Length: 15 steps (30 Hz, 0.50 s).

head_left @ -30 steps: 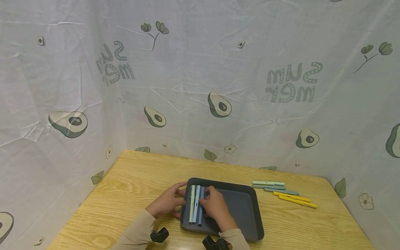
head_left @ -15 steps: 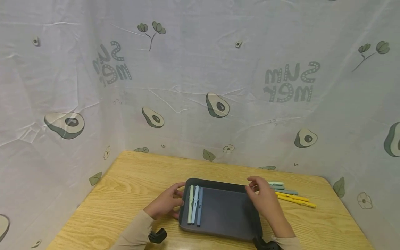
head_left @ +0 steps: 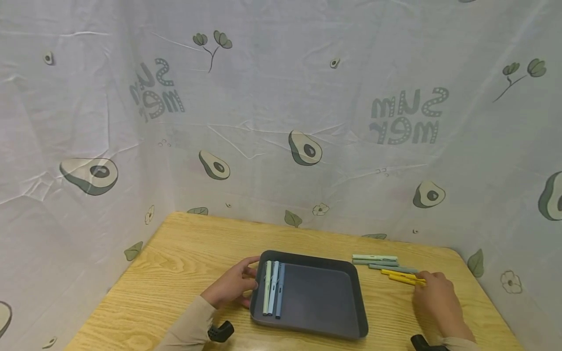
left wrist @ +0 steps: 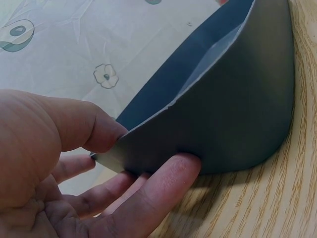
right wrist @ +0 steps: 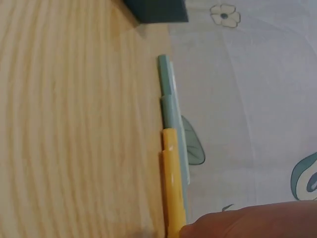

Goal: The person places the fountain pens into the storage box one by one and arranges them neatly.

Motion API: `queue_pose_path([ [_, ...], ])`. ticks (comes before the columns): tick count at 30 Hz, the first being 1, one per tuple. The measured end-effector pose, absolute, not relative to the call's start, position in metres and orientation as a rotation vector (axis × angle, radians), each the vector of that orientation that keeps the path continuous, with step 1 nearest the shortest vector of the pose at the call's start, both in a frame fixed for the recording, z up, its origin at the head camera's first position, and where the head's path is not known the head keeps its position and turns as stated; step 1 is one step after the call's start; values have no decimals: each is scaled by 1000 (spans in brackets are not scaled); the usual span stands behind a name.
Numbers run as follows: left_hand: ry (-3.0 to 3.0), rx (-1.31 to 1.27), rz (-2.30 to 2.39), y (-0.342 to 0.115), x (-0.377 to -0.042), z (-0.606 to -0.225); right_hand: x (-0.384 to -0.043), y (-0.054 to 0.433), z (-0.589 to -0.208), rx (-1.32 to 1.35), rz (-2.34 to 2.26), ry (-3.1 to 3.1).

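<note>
My left hand (head_left: 234,285) is at the left side of a dark grey tray (head_left: 316,329); in the left wrist view its thumb (left wrist: 106,131) touches the rim and its fingers rest against the outer wall. Inside the tray, along its left side, lie a pale green pen (head_left: 267,287), a light blue pen (head_left: 273,287) and a darker blue pen (head_left: 280,292). Right of the tray, my right hand (head_left: 439,297) pinches the right end of the nearer yellow pen (head_left: 401,279). That pen lies beside another yellow pen (head_left: 391,272), and the fingers hide its end.
Behind the yellow pens lie a pale green pen (head_left: 373,257) and two grey-green pens (head_left: 388,267) on the wooden table (head_left: 206,239). A white curtain (head_left: 263,97) printed with avocados hangs along the back and sides.
My right hand has left the blue pen in the tray and moved right, across the tray, to the yellow pens. The left hand has stayed at the tray's left side.
</note>
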<state>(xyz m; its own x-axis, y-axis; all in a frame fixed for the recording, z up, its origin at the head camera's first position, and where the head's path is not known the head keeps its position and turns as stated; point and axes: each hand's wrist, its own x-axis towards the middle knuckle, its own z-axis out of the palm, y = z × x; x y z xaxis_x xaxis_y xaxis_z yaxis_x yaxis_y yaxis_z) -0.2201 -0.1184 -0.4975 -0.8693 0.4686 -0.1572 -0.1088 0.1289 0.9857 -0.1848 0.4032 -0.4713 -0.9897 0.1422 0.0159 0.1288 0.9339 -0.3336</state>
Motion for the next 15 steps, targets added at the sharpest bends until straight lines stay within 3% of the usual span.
queue_pose_path([
  [15, 1981, 346, 1780, -119, -221, -498, -182, 416, -485, -204, 568, -3116],
])
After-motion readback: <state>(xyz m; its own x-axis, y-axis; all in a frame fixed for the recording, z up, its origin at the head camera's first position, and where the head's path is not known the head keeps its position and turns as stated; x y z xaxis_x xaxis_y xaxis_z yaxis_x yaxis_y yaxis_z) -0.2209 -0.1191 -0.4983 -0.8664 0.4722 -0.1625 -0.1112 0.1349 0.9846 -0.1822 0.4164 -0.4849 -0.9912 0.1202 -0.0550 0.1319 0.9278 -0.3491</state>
